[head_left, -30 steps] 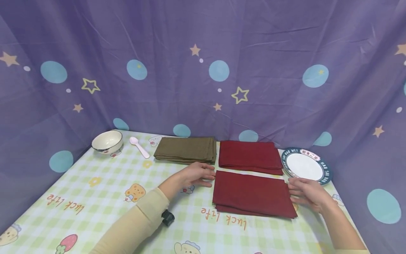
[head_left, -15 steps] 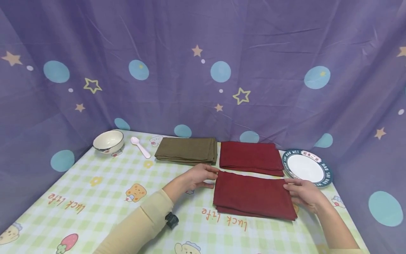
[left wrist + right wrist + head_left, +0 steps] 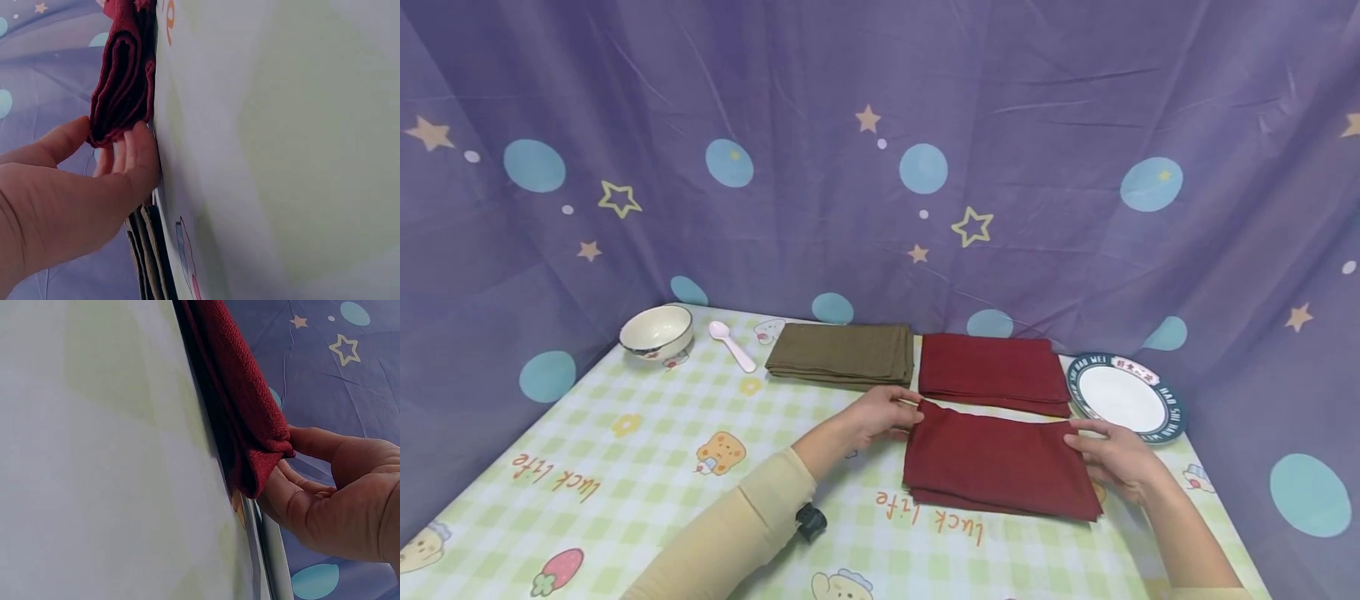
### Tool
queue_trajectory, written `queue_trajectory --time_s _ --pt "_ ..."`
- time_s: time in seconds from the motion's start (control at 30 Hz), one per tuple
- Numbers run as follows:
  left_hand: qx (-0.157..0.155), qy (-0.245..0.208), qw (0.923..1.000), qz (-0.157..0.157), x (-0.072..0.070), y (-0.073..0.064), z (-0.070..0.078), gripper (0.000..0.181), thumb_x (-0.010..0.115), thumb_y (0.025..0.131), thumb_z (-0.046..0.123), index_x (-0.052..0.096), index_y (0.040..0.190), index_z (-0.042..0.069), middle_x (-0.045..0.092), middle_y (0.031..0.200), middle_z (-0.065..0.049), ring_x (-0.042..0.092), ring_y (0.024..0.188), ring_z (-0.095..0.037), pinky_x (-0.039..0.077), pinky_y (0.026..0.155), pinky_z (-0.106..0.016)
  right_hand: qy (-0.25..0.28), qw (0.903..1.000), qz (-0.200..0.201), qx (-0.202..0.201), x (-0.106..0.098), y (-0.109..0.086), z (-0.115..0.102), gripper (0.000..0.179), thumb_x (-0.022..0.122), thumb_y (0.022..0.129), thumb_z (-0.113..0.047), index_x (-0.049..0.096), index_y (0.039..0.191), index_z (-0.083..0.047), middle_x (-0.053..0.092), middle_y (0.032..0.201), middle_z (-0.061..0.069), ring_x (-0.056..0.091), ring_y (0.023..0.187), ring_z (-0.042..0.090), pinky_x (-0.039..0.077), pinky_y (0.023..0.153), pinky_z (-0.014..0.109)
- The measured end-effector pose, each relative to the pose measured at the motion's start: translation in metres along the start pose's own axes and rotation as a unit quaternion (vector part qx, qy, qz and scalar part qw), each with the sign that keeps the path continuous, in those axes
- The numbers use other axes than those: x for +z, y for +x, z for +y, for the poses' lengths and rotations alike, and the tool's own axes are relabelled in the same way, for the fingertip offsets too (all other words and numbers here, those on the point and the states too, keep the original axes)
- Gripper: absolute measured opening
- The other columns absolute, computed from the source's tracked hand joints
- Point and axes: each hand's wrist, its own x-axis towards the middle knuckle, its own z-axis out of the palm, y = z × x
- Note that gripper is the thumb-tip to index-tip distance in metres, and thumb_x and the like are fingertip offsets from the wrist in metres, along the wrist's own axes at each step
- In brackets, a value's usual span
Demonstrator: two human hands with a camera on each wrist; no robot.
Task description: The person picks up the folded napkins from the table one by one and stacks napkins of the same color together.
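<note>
Closer in than a second ago: left hand point(image 3: 880, 414) and right hand point(image 3: 1116, 458), now each pinching a far corner of the front red cloth point(image 3: 1000, 467). Left thumb lies over the folded layers, fingers below; right thumb sits at the upper edge, fingers at the lower layers.

Purple curtain point(image 3: 820, 83), printed with stars and blue ovals, hangs behind everything. Surface point(image 3: 647, 467) carries a green-and-white check with cartoon figures. The front red cloth lies folded on it, right of centre. Just beyond, across a narrow gap: rear red cloth point(image 3: 992, 367), folded flat. Olive cloth point(image 3: 838, 350), also folded, just left of that. Plate point(image 3: 1120, 396), dark rim with lettering, just right of the rear red cloth. Cream bowl point(image 3: 655, 327) upright at far left. Pale pink spoon point(image 3: 735, 348) near it.
</note>
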Motion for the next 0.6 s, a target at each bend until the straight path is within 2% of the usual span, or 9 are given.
queue_trajectory --time_s 0.17,0.3,0.6 --pt "-0.001 0.012 0.9999 0.010 0.0043 -0.0009 0.0033 0.038 0.072 0.092 0.007 0.064 0.128 -0.001 0.072 0.113 -0.012 0.068 0.090 -0.018 0.059 0.081 -0.035 0.002 1.0000 0.001 0.003 -0.0011 0.0015 0.0022 0.063 0.065 0.099 -0.010 0.033 0.146 0.016 0.072 0.104 0.005 0.071 0.092 0.019 0.061 0.081 0.038" --pt "0.001 0.021 0.9998 0.006 0.0063 -0.0015 0.0041 0.041 0.074 0.091 0.009 0.062 0.129 -0.001 0.072 0.109 -0.011 0.070 0.093 -0.022 0.059 0.084 -0.037 0.002 1.0000 -0.001 0.001 -0.0021 0.0027 0.0042 0.063 0.065 0.099 -0.010 0.032 0.147 0.016 0.072 0.105 0.006 0.071 0.092 0.020 0.061 0.081 0.039" --pt "0.019 0.013 0.9997 -0.007 0.0067 0.0001 -0.0003 0.042 0.070 0.091 -0.003 0.058 0.131 -0.004 0.070 0.111 -0.017 0.068 0.076 -0.019 0.061 0.074 -0.036 0.022 0.9997 -0.005 0.003 -0.0049 0.0030 0.0051 0.056 0.066 0.099 -0.010 0.041 0.144 0.012 0.073 0.102 0.005 0.072 0.090 0.021 0.061 0.079 0.040"
